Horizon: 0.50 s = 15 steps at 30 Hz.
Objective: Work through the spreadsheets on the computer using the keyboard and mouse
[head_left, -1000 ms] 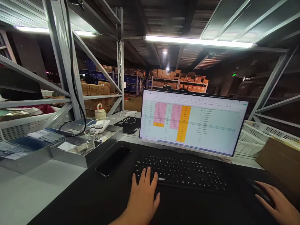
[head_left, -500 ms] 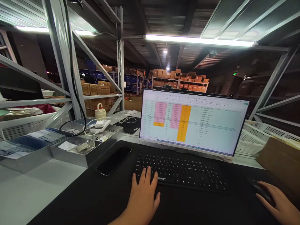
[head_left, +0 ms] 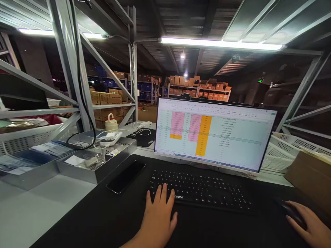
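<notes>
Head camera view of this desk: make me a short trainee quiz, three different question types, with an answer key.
1. Which of the person's hands is at the keyboard?
2. True or false: the phone lies to the left of the keyboard.
3. Fill in: the right hand is on the ____.

Key:
1. The left hand.
2. True.
3. mouse.

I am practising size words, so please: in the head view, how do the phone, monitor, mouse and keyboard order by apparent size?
1. Monitor
2. Keyboard
3. Phone and mouse, not ranked: the right hand partly covers the mouse, so its full outline is unsure.
</notes>
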Tool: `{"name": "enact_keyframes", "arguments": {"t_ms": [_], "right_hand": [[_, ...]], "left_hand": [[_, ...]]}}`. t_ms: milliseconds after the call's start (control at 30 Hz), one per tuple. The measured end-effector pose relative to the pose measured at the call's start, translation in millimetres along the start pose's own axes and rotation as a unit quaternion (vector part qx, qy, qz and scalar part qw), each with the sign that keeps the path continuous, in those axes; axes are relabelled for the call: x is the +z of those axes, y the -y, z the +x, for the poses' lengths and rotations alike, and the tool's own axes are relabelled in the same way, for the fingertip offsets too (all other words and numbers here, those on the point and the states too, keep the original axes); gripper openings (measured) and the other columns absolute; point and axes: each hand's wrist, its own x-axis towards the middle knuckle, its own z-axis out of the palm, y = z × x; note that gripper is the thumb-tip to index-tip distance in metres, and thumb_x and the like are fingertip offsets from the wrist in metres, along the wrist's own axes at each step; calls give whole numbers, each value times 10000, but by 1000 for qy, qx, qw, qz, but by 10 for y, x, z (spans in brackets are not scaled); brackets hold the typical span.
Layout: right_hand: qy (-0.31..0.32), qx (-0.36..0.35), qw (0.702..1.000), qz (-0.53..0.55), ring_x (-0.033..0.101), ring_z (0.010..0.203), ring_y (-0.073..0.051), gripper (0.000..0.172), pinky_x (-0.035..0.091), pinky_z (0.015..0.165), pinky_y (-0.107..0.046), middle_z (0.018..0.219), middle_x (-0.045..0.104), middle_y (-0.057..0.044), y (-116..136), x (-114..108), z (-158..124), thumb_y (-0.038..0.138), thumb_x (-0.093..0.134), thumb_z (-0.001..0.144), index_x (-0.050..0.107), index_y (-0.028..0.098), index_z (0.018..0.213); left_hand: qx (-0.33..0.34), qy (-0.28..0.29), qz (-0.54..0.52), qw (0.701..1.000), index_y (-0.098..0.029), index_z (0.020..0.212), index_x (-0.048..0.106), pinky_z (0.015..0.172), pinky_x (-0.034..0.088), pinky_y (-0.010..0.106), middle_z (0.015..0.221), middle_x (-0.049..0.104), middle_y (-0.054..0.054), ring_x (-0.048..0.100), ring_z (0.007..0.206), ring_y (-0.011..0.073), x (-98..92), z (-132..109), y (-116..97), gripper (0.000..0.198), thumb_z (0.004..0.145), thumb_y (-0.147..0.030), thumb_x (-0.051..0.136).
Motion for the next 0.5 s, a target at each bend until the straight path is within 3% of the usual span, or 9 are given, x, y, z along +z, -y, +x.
{"name": "enact_keyframes", "arguments": {"t_ms": [167, 233, 300, 400, 500], "right_hand": [[-6, -1, 1000, 16, 616, 1226, -343, 534, 566, 923, -512, 1327, 612, -90, 28, -12, -3, 629, 533, 761, 538, 378, 1232], [-14, 1, 1000, 24, 630, 1204, -349, 535, 564, 932, -514, 1301, 632, -92, 73, -32, -2, 614, 558, 738, 562, 370, 1215], [-20, -1, 999, 31, 649, 1169, -359, 544, 558, 948, -522, 1258, 657, -103, 143, -63, 2, 605, 585, 707, 592, 341, 1182], [-36, -9, 999, 40, 670, 1120, -370, 530, 562, 936, -532, 1194, 684, -123, 269, -119, 7, 609, 589, 686, 625, 308, 1121], [-37, -16, 998, 39, 675, 1104, -368, 509, 559, 943, -529, 1174, 690, -122, 343, -160, 3, 597, 590, 686, 632, 307, 1103]], "left_hand": [[2, -10, -11, 1000, -206, 1466, 445, 1155, 259, 736, 1580, 369, 195, 326, 1471, 398, 28, 34, 22, 623, 851, -306, 466], [29, -48, -34, 998, -214, 1444, 481, 1160, 266, 728, 1571, 404, 180, 354, 1462, 388, 2, 19, 42, 603, 846, -291, 489], [95, -109, -94, 985, -247, 1399, 530, 1177, 328, 648, 1538, 484, 129, 424, 1435, 326, -104, -48, 57, 546, 856, -241, 482], [239, -189, -259, 917, -271, 1301, 583, 1066, 522, 352, 1344, 675, 60, 610, 1252, 166, -402, -256, 47, 461, 882, -160, 425], [362, -181, -379, 832, -293, 1210, 636, 895, 589, 261, 1050, 779, 13, 712, 1001, 135, -675, -504, -6, 376, 892, -195, 461]]}}
